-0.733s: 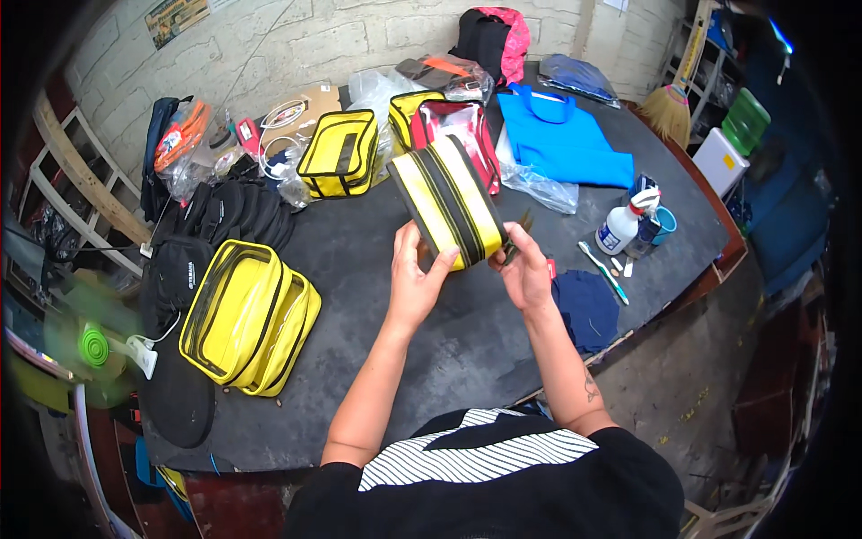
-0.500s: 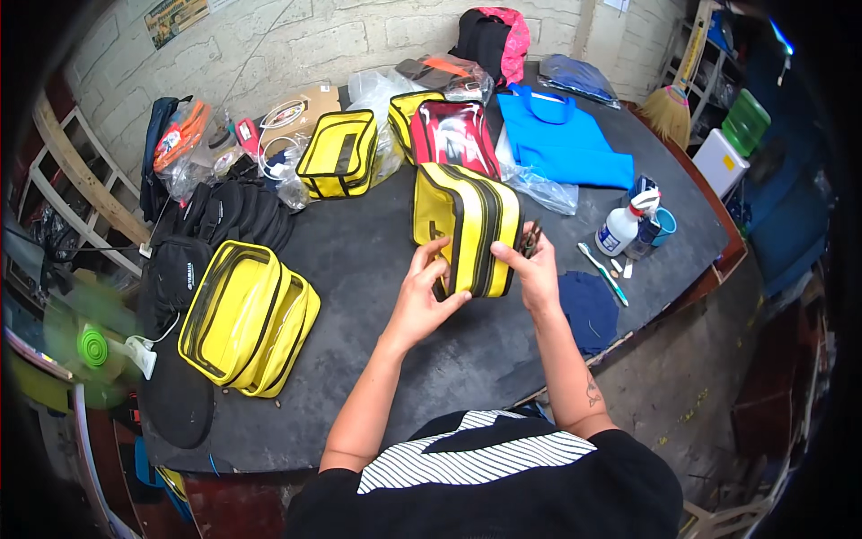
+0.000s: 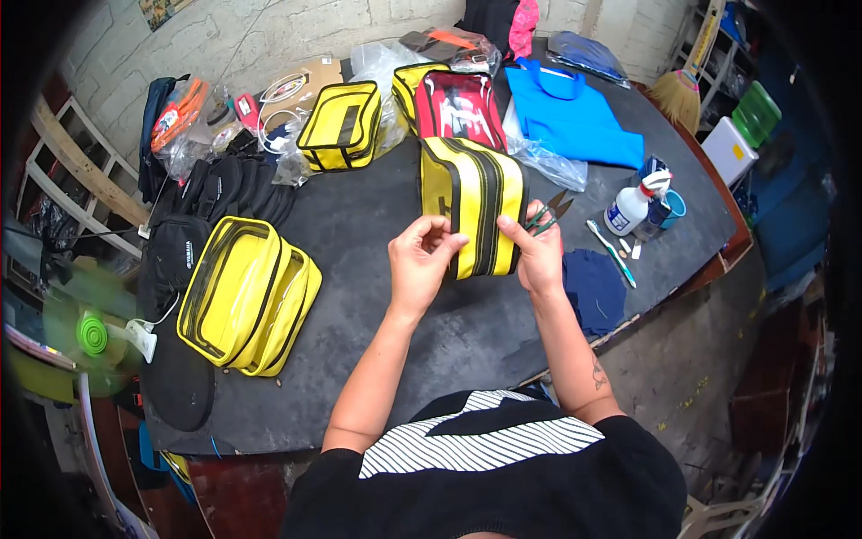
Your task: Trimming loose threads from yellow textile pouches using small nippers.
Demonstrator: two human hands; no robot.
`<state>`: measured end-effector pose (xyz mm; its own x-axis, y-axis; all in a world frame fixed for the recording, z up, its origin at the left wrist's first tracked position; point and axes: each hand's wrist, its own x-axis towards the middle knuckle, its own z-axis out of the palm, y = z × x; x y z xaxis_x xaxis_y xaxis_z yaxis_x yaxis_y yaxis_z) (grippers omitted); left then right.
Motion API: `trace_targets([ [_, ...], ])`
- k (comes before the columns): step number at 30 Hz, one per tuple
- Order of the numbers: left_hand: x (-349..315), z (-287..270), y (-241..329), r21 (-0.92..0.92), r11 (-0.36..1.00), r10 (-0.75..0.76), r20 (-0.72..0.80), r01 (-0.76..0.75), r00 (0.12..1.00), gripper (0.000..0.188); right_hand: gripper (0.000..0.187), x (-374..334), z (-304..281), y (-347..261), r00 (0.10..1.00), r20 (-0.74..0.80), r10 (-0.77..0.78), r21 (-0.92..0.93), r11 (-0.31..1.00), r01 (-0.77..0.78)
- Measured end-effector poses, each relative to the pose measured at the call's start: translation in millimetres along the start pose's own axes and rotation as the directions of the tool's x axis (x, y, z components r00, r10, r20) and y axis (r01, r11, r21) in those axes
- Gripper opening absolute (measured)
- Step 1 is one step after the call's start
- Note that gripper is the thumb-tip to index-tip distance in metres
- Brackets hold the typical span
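A yellow zippered bag (image 3: 478,202) with black trim is held up over the dark table, its zipper side toward me. My left hand (image 3: 420,260) is closed in a pinch at the bag's lower left edge; whether a thread is between the fingertips cannot be made out. My right hand (image 3: 536,256) grips the lower right edge, thumb on the zipper side. Tucked in that same hand are small thread snips (image 3: 549,216), dark blades pointing up and away to the right. Just behind the held bag lies a red bag (image 3: 460,108) with a clear window.
Yellow clear-windowed bags (image 3: 247,296) rest at left beside black bags (image 3: 184,242). Another yellow bag (image 3: 337,126) stands farther back. To the right are a blue tote (image 3: 575,117), a spray bottle (image 3: 628,208), a toothbrush (image 3: 612,254) and dark blue cloth (image 3: 593,292). A fan (image 3: 92,334) spins at far left.
The held bag has turned to show more of its zipper side. My left hand has shifted from under its side to the edge, and the snips now show more clearly.
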<state>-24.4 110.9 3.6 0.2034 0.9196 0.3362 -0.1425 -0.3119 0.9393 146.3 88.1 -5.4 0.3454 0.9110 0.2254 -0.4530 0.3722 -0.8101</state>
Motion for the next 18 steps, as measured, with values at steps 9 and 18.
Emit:
trace_targets([
  [9, -1.3, 8.0, 27.9, 0.359, 0.852, 0.449, -0.123, -0.382, 0.885, 0.033, 0.022, 5.3, 11.3, -7.0, 0.998, 0.027, -0.064, -0.023, 0.998, 0.064],
  [18, 23.6, 13.3, 22.0, 0.577, 0.707, 0.579, -0.141, -0.409, 0.803, 0.003, 0.026, 2.6, 17.2, -14.1, 0.998, 0.058, -0.03, -0.16, 0.986, 0.039],
])
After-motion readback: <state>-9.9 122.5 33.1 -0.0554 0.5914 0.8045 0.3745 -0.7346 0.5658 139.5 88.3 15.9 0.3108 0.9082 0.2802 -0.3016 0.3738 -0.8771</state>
